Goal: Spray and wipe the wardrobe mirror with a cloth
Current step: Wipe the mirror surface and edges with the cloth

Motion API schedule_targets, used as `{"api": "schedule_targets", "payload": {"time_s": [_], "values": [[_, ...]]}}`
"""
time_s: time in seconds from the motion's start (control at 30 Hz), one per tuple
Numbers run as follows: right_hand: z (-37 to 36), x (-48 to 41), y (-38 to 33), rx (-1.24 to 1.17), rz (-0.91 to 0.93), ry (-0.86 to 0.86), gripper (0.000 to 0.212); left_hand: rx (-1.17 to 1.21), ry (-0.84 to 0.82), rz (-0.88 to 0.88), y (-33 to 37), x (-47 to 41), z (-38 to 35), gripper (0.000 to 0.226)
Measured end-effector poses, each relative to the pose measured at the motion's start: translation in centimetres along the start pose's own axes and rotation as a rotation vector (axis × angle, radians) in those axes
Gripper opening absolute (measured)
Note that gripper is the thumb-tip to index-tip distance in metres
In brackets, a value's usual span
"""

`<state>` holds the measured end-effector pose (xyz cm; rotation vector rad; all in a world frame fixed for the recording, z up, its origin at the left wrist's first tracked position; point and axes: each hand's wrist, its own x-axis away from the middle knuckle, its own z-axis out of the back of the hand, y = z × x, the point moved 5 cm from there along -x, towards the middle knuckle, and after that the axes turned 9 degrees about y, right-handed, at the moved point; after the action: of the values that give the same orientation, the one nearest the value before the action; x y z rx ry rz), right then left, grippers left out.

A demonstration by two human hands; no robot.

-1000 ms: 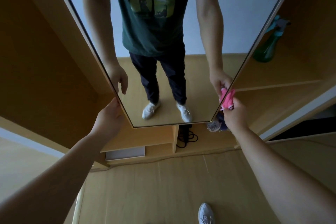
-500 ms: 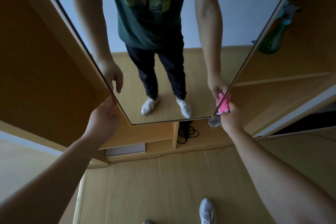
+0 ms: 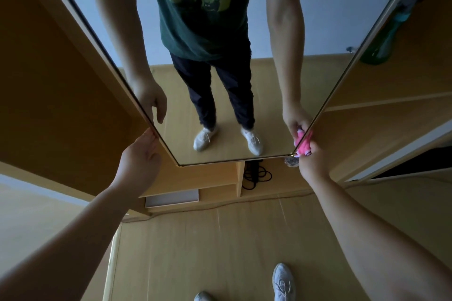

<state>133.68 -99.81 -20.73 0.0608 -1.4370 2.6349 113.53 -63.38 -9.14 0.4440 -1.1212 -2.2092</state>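
Observation:
The tall wardrobe mirror (image 3: 269, 80) fills the upper middle of the view and reflects a person in a dark green T-shirt. My right hand (image 3: 314, 162) grips a bunched pink cloth (image 3: 304, 145) against the mirror's lower right corner. My left hand (image 3: 139, 161) rests with relaxed fingers on the mirror's left edge near the bottom. A green spray bottle (image 3: 384, 44) with a teal trigger stands on a shelf to the right of the mirror, away from both hands.
Wooden wardrobe shelves (image 3: 391, 100) flank the mirror on the right, a panel (image 3: 49, 80) on the left. Below the mirror lie a coiled black cable (image 3: 256, 176) and a white box (image 3: 171, 199). My shoes (image 3: 283, 281) stand on the wooden floor.
My right hand has slid the pink cloth down along the mirror's right edge to the lower corner. My left hand stays on the left edge.

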Motion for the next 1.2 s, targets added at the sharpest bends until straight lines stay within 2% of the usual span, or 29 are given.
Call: {"api": "schedule_targets", "payload": {"time_s": [0.13,0.23,0.4,0.5,0.57,0.67,0.83,0.9,1.03,1.2], "values": [[-0.1,-0.1,0.1,-0.06,-0.033,-0.021,0.058,0.014,-0.003,0.027,0.0,0.1,0.1,0.062],[0.9,0.2,-0.1,-0.051,-0.042,0.021,0.05,-0.034,-0.025,0.02,0.2,0.4,0.0,0.061],[5.1,2.3,-2.0,-0.063,-0.011,0.082,0.043,-0.319,-0.1,0.075,-0.4,2.2,-0.7,0.024],[8.8,4.5,-5.5,-0.158,0.063,0.096,0.04,-0.331,-0.152,0.024,1.5,3.8,-1.1,0.014],[11.4,6.4,-9.5,-0.26,0.189,0.097,0.03,-0.282,-0.253,-0.015,4.9,4.6,-1.9,0.015],[14.9,9.6,-17.3,-0.33,0.407,0.028,0.027,-0.176,-0.357,-0.146,12.9,5.2,-2.8,0.014],[18.2,13.5,-28.5,-0.316,0.731,-0.061,0.043,0.192,-0.298,-0.398,28.2,6.7,0.6,0.019],[18.6,15.0,-32.5,-0.315,0.853,-0.09,0.04,0.273,-0.278,-0.49,32.5,7.5,2.4,0.025],[19.2,16.9,-38.3,-0.395,0.905,-0.202,0.045,0.411,-0.12,-0.451,36.2,7.1,6.3,0.038],[21.2,16.4,-43.5,-0.483,0.961,-0.189,0.038,0.527,-0.013,-0.492,37.7,6.8,12.2,0.022]]}}
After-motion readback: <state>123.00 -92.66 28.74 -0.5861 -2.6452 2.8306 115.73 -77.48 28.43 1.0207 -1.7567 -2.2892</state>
